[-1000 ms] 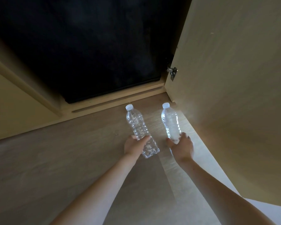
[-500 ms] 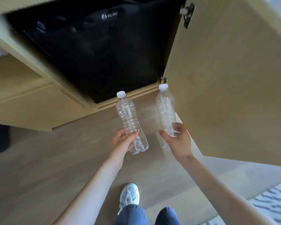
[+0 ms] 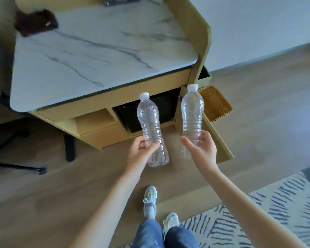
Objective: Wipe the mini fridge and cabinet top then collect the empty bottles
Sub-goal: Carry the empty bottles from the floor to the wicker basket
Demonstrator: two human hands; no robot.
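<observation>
Two clear empty plastic bottles with white caps are held upright in the air in front of the cabinet. My left hand [image 3: 141,154] grips the left bottle [image 3: 149,120] round its lower half. My right hand [image 3: 201,150] grips the right bottle [image 3: 192,113] near its base. Behind them the black mini fridge [image 3: 127,115] sits in the wooden cabinet, whose door [image 3: 217,140] stands open to the right. The white marble cabinet top [image 3: 89,56] lies above, with a dark brown cloth [image 3: 36,22] at its far left corner.
A woven basket [image 3: 216,102] stands right of the cabinet. Black stand legs [image 3: 16,165] are on the wood floor at left. A striped rug [image 3: 258,217] lies at lower right. My legs and white shoes [image 3: 150,199] are below.
Both bottles have been lifted off the floor and raised. The view rose from low at the fridge to standing height, so the marble top now shows.
</observation>
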